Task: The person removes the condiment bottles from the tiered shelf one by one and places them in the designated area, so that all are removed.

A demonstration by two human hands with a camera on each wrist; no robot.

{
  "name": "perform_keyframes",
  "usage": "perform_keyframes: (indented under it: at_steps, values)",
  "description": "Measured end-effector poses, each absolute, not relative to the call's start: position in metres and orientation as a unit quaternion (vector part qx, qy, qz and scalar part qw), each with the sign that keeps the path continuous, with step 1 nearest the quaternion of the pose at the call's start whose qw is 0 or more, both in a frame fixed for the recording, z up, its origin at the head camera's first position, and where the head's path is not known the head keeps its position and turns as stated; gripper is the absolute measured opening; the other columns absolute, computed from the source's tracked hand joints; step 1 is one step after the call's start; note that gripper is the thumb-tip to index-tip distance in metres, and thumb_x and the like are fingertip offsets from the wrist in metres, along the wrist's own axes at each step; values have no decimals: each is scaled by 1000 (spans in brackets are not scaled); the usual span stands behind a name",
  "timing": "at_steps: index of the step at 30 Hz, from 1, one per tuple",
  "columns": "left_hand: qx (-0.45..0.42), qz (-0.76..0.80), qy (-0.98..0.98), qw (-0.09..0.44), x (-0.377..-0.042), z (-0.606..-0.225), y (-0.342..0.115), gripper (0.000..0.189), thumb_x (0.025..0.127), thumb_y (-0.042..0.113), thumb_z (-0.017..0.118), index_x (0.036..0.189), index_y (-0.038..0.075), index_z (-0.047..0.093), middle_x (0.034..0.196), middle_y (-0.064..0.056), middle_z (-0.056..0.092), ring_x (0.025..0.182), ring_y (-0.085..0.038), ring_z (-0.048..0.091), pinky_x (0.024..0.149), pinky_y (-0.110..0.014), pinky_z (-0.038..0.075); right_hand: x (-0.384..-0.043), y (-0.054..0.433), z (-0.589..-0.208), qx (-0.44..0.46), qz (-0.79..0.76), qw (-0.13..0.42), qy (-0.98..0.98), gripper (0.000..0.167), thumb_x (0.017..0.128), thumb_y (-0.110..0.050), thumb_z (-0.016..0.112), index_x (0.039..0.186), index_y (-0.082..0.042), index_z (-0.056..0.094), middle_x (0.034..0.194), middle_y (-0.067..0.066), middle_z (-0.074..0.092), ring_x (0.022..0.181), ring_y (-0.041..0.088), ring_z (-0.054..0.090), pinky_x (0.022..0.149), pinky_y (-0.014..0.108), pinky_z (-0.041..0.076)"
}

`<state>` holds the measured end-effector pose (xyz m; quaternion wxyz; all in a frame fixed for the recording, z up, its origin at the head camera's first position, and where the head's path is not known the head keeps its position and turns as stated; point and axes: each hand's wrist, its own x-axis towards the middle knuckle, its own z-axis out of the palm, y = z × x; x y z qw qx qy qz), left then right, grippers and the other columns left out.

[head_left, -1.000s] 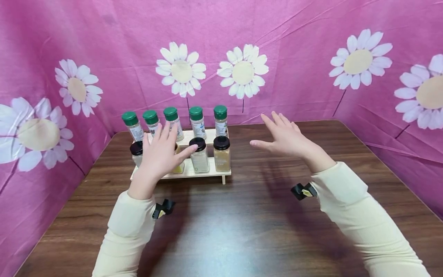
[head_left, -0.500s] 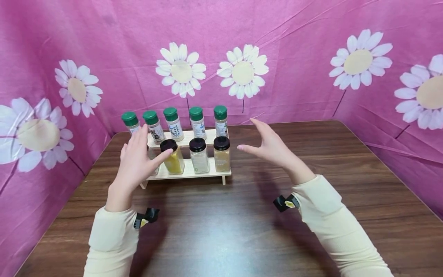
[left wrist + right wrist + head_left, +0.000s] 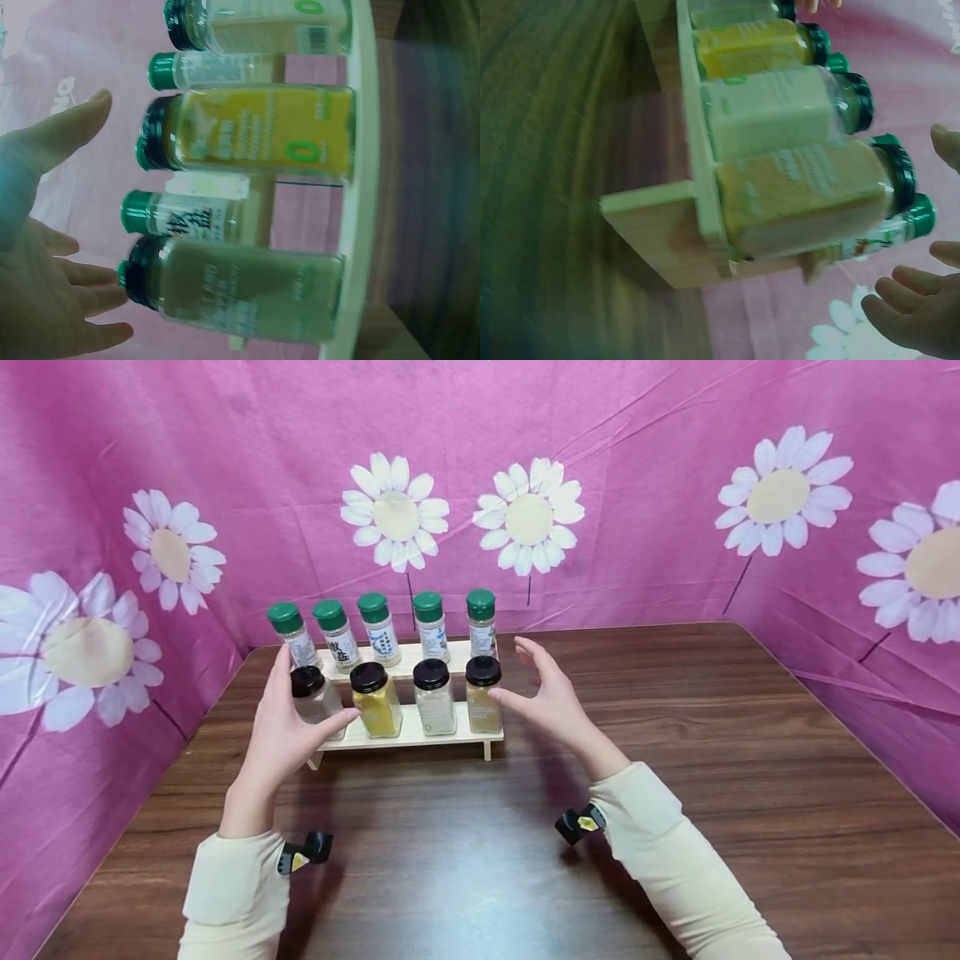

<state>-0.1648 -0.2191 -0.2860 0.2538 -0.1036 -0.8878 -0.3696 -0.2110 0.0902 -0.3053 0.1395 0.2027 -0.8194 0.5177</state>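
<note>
A two-tier pale wooden rack (image 3: 420, 735) stands at the back left of the table. Several green-capped spice shakers (image 3: 384, 639) line its upper tier, and black-capped spice jars (image 3: 435, 706) fill the lower one. My left hand (image 3: 281, 727) is at the rack's left end, fingers and thumb spread near the grey-brown jar (image 3: 247, 289). At the right end, my right hand (image 3: 551, 697) has its thumb overlapping the tan jar (image 3: 802, 199) in the head view, fingers extended behind. In both wrist views a gap shows between the hands and the jars.
The dark wooden table (image 3: 480, 860) spreads in front of the rack and to its right. A pink cloth (image 3: 637, 510) printed with white daisies hangs behind and at both sides. Each sleeve carries a black wrist camera, such as the left one (image 3: 306, 852).
Both hands have come down to the rack's two ends. The right hand moved left towards the tan jar; the left moved left and lower, uncovering the yellow jar. The rack stayed in place.
</note>
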Motion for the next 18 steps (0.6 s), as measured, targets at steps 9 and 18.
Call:
perform_keyframes:
  at_steps: [9, 18]
  values:
    - [-7, -406, -874, 269, -166, -306, -228, 105, 64, 26, 76, 139, 10, 5, 140, -13, 13, 125, -21, 14, 99, -41, 16, -214, 74, -329, 187, 584, 157, -774, 69, 68, -10, 73, 126, -3, 36, 120, 18, 45, 112, 25, 39, 87, 44, 35]
    - [28, -443, -854, 272, -171, -330, -246, 103, 64, 22, 76, 138, 10, 6, 139, -15, 16, 125, -21, 15, 100, -38, 15, -215, 58, -349, 149, 602, 191, -761, 69, 65, -9, 75, 123, 1, 39, 114, 19, 48, 105, 26, 44, 83, 40, 38]
